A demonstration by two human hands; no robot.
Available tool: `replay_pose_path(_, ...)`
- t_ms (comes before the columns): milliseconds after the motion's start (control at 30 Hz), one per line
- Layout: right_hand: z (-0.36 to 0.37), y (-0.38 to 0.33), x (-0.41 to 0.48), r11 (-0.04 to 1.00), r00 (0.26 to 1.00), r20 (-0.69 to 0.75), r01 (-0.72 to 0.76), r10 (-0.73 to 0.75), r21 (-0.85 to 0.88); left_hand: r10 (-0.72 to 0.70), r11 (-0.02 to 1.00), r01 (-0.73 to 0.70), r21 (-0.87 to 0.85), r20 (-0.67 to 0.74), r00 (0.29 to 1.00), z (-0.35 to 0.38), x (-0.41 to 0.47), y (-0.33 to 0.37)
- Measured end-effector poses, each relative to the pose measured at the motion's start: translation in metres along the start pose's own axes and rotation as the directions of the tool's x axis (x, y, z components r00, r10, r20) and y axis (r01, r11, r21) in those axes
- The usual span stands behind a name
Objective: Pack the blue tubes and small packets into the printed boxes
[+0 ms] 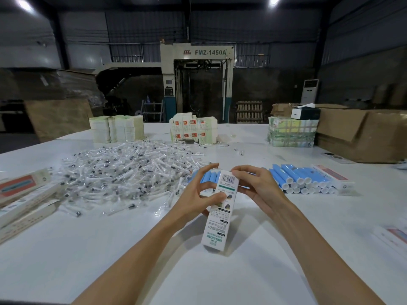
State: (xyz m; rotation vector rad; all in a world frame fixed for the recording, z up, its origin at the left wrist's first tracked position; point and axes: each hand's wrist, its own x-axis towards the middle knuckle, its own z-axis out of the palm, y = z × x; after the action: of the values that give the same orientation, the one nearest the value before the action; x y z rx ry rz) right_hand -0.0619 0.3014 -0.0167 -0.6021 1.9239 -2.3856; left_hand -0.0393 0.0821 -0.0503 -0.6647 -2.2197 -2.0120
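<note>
Two bare forearms point(141, 247) enter from the lower edge and converge above the white bench point(88, 271), holding one printed box point(220, 219) between them. The box is long and narrow, its barcoded end raised and pointing away from the viewer, its near end low over the bench; whether that end touches the surface cannot be told.

The left hand point(196, 194) is clamped on the box, with the thumb pressed on the printed face below the barcode and the fingers curved round the left side. The right hand point(257, 186) pinches the barcoded end from the right with its fingertips. Whether the end flap is closed cannot be told.

Directly behind the box, partly hidden by both hands, lies a short row of blue tubes point(208, 177). To the right of the box, a larger tube stack point(295, 179) rests with its white caps toward the viewer. Left of and behind the box spreads a broad heap of small clear packets point(123, 172).

At the far left of the box, several flat-lying boxes point(24, 194) rest on the bench. Another long box point(332, 177) lies just beyond the tube stack.

Well behind the box stand pale carton stacks point(116, 128), a red-marked carton stack point(193, 130) and a strapped bundle point(290, 133). A brown cardboard carton point(363, 137) sits behind and to the right of the box. Farthest behind the box stands a machine point(198, 73) marked FMZ-1450A.
</note>
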Motion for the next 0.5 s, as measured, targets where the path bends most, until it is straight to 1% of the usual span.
replay_pose_path(133, 0.003, 0.003, -0.001, 1.000, 0.999, 0.044, 0.021, -0.021, -0.006, 0.009, 0.999, -0.011, 0.037, 0.033, 0.999, -0.005, 0.000, -0.001)
replay_pose_path(300, 0.004, 0.009, 0.003, 0.998, 0.997, 0.044, 0.058, -0.057, -0.027, 0.023, 0.996, -0.025, 0.080, 0.023, 0.999, -0.005, -0.001, -0.001)
replay_pose_path(500, 0.004, 0.012, 0.005, 0.998, 0.999, 0.002, 0.045, -0.045, -0.048, 0.039, 0.998, -0.040, 0.050, 0.024, 0.999, -0.006, -0.001, -0.004)
